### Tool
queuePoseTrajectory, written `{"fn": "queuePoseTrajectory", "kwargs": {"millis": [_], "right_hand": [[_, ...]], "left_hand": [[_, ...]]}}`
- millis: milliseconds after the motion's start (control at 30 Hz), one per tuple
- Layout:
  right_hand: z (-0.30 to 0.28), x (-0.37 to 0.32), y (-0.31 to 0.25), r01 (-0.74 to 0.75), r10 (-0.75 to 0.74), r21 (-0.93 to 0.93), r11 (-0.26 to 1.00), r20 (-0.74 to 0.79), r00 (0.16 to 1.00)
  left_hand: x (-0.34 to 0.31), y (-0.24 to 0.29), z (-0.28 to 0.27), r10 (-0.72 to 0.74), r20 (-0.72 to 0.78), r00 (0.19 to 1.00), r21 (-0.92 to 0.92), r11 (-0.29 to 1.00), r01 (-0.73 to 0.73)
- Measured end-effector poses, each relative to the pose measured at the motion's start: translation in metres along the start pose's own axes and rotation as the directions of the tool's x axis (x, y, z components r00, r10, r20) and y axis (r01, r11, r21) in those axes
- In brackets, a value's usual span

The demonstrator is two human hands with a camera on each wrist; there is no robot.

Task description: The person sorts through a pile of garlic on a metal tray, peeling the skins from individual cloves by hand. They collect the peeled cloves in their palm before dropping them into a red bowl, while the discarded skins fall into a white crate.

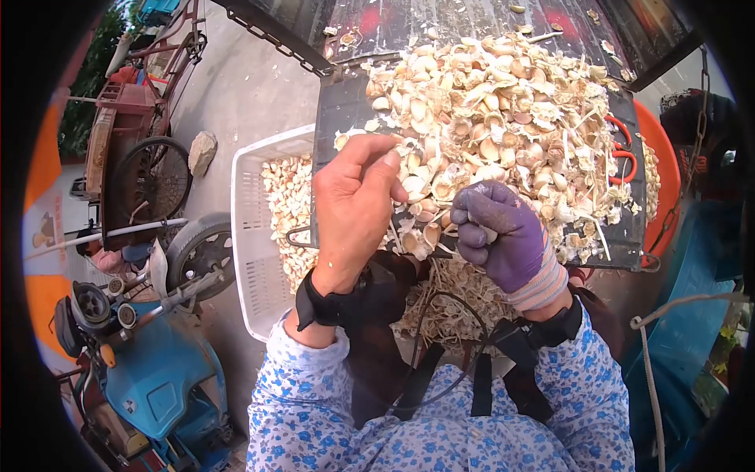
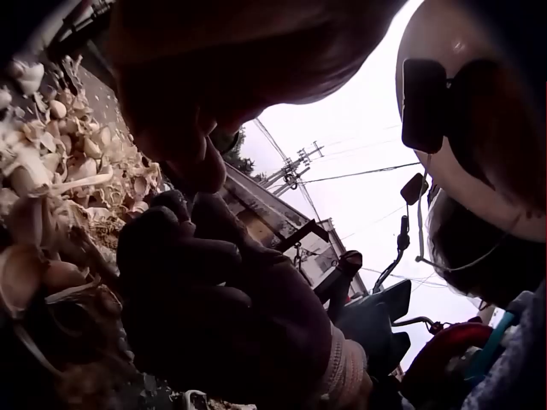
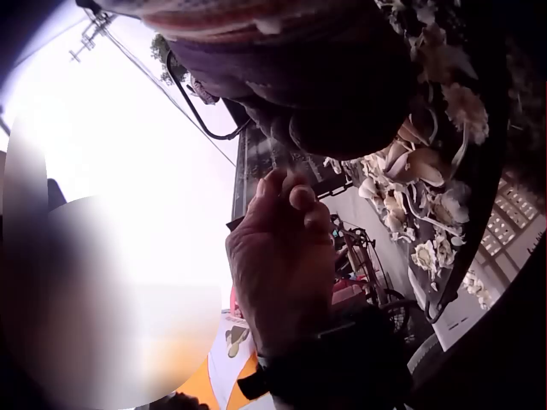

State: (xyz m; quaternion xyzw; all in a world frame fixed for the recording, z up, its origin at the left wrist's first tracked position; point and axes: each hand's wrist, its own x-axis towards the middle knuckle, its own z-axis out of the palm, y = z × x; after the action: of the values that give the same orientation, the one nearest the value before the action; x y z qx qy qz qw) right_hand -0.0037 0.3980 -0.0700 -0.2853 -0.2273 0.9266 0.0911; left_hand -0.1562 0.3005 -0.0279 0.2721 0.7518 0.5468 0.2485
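Note:
A heap of garlic cloves, bulbs and dry husks (image 1: 487, 118) covers the dark board. Over the heap's near left side is my bare left hand (image 1: 354, 204), thumb and index tips close together; whether anything is between them cannot be told. The gloved right hand (image 1: 503, 232), at the heap's near edge, has its fingers curled round a small pale piece, seemingly a garlic clove (image 1: 488, 234). In the left wrist view the gloved hand (image 2: 231, 299) is dark, below the left hand (image 2: 231, 68). The right wrist view shows the left hand's (image 3: 282, 265) fingers bent, just below the glove (image 3: 316, 94).
A white crate (image 1: 250, 291) of cloves stands left of the board, and an orange-red tub (image 1: 657, 149) on the right. More husks (image 1: 452, 307) lie below the board's near edge. A blue vehicle (image 1: 161, 377) and a rusty cart (image 1: 118, 141) are at the left.

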Motion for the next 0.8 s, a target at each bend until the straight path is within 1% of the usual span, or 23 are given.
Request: {"fn": "queuePoseTrajectory", "kwargs": {"millis": [33,67,100,133,167,233,267,367,400,433,467,567,600,667,767,800], "right_hand": [[-0.001,0.0,-0.001,0.023,-0.024,0.049,0.999,0.028,0.999],[-0.002,0.0,-0.002,0.044,-0.05,0.099,0.994,0.054,0.997],[-0.002,0.001,-0.002,0.063,-0.076,0.15,0.987,0.077,0.994],[-0.001,0.002,-0.003,0.086,-0.097,0.185,0.979,0.051,0.994],[0.0,0.002,-0.004,0.108,-0.114,0.149,0.983,0.03,0.993],[0.001,0.004,-0.006,0.147,-0.147,0.071,0.986,-0.011,0.989],[0.0,0.005,-0.006,0.153,-0.153,0.029,0.988,0.009,0.988],[-0.003,0.007,-0.005,0.165,-0.162,-0.069,0.984,0.056,0.985],[-0.002,0.008,-0.005,0.168,-0.164,-0.083,0.982,0.059,0.985],[0.0,0.008,-0.005,0.173,-0.167,-0.097,0.98,0.061,0.984],[0.001,0.009,-0.005,0.168,-0.163,-0.085,0.982,0.056,0.985],[0.003,0.008,-0.004,0.158,-0.154,-0.06,0.986,0.06,0.986],[0.002,0.008,-0.004,0.158,-0.153,-0.058,0.986,0.076,0.985],[0.002,0.007,-0.004,0.161,-0.156,-0.063,0.985,0.083,0.984],[0.004,0.007,-0.005,0.167,-0.163,-0.057,0.984,0.071,0.984],[0.003,0.007,-0.005,0.165,-0.162,-0.04,0.985,0.069,0.984]], "left_hand": [[0.017,-0.012,-0.012,0.028,-0.081,0.996,0.145,0.989,-0.016],[0.038,-0.039,-0.03,0.102,-0.084,0.991,0.379,0.923,-0.063],[0.049,-0.049,-0.036,0.156,-0.045,0.987,0.5,0.859,-0.113],[0.058,-0.055,-0.04,0.202,0.002,0.979,0.608,0.777,-0.161],[0.064,-0.059,-0.041,0.242,0.054,0.969,0.702,0.681,-0.209],[0.072,-0.06,-0.038,0.205,0.123,0.971,0.795,0.565,-0.219],[0.075,-0.061,-0.036,0.18,0.154,0.972,0.835,0.502,-0.225],[0.084,-0.068,-0.038,0.278,0.236,0.931,0.785,0.51,-0.352],[0.084,-0.068,-0.039,0.17,0.152,0.974,0.703,0.674,-0.227],[0.085,-0.066,-0.039,0.046,0.086,0.995,0.589,0.803,-0.088],[0.085,-0.065,-0.039,-0.089,0.042,0.995,0.451,0.891,0.061],[0.082,-0.073,-0.039,-0.015,0.009,1.0,0.435,0.9,0.01],[0.077,-0.07,-0.037,0.086,0.077,0.993,0.549,0.828,-0.114],[0.067,-0.06,-0.032,0.252,0.246,0.936,0.716,0.604,-0.351],[0.076,-0.067,-0.033,0.287,0.316,0.904,0.762,0.491,-0.422],[0.077,-0.067,-0.035,0.243,0.28,0.929,0.674,0.639,-0.371]]}}
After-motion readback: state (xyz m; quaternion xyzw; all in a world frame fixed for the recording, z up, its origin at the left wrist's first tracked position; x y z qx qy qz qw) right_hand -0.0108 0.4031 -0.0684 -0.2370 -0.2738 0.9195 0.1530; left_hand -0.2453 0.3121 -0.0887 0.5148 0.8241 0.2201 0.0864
